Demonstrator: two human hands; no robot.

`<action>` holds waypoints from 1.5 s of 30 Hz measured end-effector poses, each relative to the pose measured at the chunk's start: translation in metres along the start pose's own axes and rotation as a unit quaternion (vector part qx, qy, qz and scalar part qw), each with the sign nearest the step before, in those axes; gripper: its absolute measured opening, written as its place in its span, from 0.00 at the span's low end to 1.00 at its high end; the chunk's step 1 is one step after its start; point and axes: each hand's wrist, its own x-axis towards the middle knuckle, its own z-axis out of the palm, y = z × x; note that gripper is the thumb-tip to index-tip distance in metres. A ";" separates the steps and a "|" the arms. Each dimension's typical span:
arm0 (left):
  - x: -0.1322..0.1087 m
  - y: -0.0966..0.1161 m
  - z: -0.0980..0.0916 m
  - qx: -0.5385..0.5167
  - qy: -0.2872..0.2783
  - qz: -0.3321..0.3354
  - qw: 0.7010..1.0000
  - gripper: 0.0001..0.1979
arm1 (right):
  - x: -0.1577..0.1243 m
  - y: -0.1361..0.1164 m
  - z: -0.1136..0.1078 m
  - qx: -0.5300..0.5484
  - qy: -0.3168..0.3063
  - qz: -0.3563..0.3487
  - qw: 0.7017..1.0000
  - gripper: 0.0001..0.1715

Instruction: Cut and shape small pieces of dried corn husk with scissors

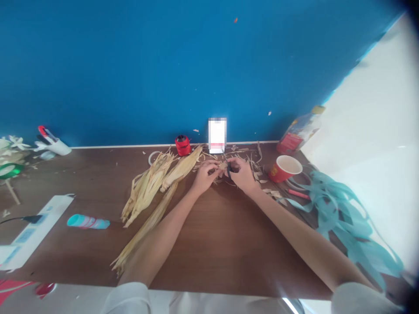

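My left hand (pixel 206 175) pinches a small piece of dried corn husk (pixel 223 166) between thumb and fingertips. Close on its right, my right hand (pixel 242 175) is closed around black-handled scissors (pixel 228 171), whose blades point away from me near the husk piece. Cut husk scraps (pixel 240 150) lie scattered behind and around both hands. Left of my left hand lie long pale corn husks (pixel 147 189) in a loose bundle, and one long strip passes beside my left forearm. Whether the blades touch the husk piece is too small to tell.
A lit phone (pixel 217 135) leans against the blue wall, with a red spool (pixel 182 145) to its left. On the right are a red paper cup (pixel 284 168), a plastic bottle (pixel 299 131) and tangled teal ribbon (pixel 337 200). Leftward lie a blue tube (pixel 88 221) and a power strip (pixel 42 231).
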 end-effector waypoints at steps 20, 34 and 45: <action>0.000 -0.007 -0.003 -0.253 0.103 -0.147 0.951 0.23 | -0.019 0.005 0.011 -0.130 0.012 0.007 0.991 0.16; 0.001 -0.010 -0.003 -0.307 0.146 -0.135 0.931 0.26 | -0.024 0.003 0.013 -0.252 -0.020 -0.030 0.967 0.16; 0.000 -0.008 -0.002 -0.298 0.147 -0.140 0.933 0.28 | -0.026 0.004 0.015 -0.301 -0.008 -0.033 0.953 0.18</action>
